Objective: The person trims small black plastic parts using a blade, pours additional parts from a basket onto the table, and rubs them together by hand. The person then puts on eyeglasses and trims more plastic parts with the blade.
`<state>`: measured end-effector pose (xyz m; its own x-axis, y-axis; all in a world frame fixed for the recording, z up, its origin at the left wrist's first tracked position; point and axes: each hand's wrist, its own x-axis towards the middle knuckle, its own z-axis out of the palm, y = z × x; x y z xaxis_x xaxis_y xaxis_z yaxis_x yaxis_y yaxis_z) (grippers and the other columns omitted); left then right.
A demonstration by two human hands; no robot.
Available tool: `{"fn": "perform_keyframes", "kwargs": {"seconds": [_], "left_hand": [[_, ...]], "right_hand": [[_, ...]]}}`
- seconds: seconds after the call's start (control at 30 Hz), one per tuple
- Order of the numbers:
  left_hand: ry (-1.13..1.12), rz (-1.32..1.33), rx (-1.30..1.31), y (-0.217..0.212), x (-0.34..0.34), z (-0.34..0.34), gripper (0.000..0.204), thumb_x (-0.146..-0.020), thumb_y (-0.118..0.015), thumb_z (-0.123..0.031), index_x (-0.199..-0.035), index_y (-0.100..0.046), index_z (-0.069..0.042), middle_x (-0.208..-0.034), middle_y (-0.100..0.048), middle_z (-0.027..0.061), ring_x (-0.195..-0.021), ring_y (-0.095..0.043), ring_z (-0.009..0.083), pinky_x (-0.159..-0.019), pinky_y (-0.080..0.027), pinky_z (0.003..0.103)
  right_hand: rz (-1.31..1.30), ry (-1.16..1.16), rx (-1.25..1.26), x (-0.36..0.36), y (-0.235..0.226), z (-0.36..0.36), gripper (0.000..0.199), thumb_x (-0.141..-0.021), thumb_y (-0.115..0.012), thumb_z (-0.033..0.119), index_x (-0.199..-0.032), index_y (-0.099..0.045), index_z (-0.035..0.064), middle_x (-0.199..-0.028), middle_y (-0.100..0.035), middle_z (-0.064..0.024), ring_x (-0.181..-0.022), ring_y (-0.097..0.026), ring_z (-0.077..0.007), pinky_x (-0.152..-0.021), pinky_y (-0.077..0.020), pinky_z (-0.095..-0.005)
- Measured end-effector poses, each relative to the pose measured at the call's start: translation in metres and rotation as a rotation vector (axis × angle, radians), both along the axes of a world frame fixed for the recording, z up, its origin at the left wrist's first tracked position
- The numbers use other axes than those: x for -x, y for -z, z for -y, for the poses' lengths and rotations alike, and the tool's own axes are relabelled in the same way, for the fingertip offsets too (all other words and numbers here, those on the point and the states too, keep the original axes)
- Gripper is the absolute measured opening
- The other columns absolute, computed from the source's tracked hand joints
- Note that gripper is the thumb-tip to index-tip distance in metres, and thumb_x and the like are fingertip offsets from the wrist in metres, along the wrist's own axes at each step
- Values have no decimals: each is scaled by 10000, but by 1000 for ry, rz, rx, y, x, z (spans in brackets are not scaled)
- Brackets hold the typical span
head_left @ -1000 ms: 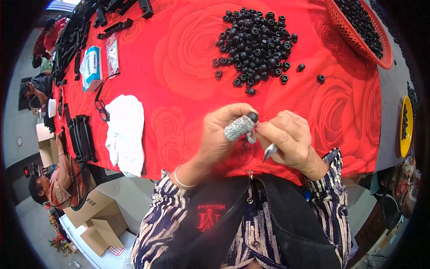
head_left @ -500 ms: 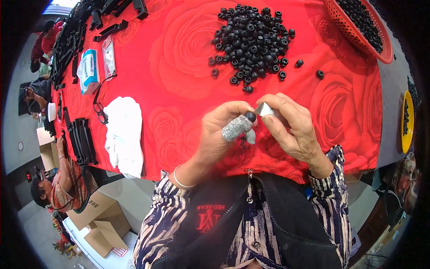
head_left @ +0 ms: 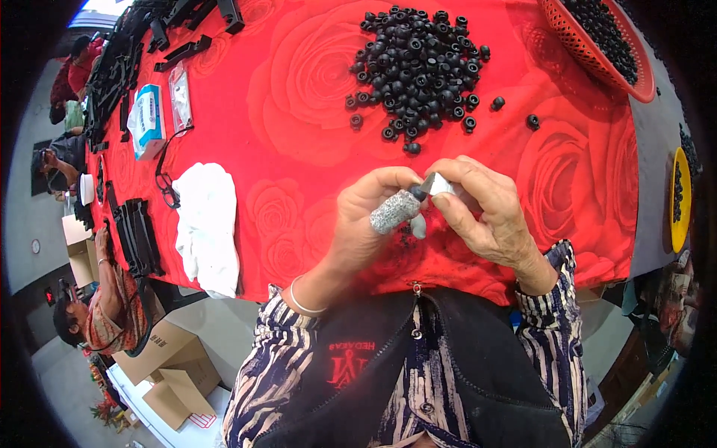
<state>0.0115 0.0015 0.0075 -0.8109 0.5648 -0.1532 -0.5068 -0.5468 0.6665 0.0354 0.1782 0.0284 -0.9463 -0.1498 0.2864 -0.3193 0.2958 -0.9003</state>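
My left hand (head_left: 353,216) pinches a small round black cap (head_left: 419,193) between its fingertips. A speckled grey cover (head_left: 393,212) wraps the left thumb, and a pale cover shows on a fingertip beneath it. My right hand (head_left: 489,213) grips a small blade (head_left: 439,184) with a whitish, pale grey surface. The blade's tip reaches the cap, apparently touching it. Dark specks of scrap (head_left: 407,237) lie on the red cloth below my hands. Beyond them is a heap of similar black caps (head_left: 418,71), with a few loose ones at its edges.
A red basket (head_left: 644,86) of black parts stands at the far right, and a yellow tray (head_left: 679,231) sits at the right. On the left lie a white cloth (head_left: 205,228), eyeglasses (head_left: 166,179), a tissue pack (head_left: 148,123) and black strips (head_left: 134,235). A co-worker (head_left: 112,317) sits at left.
The blade in my right hand has shifted slightly left, and its tip now overlaps the cap's edge. My left hand stays almost still with the cap.
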Motion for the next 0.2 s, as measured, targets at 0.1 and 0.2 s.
{"fn": "perform_keyframes", "kwargs": {"seconds": [0.1, 0.2], "left_hand": [[-16, -32, 39, 0, 0, 0, 255, -835, -579, -37, -1062, -509, 57, -905, -589, 116, -718, -592, 168, -598, -508, 264], [-12, -181, 116, 3, 1, 2, 250, -843, -570, -43, -1065, -508, 53, -918, -585, 120, -723, -592, 168, -611, -506, 261]], "right_hand": [[11, 5, 5, 0, 0, 0, 192, -805, -552, 37, -983, -543, -35, -786, -545, -104, -638, -543, -170, -556, -425, -259], [21, -6, 3, 0, -1, 0, 193, -806, -550, 39, -985, -543, -34, -784, -543, -102, -636, -540, -173, -555, -422, -258]]}}
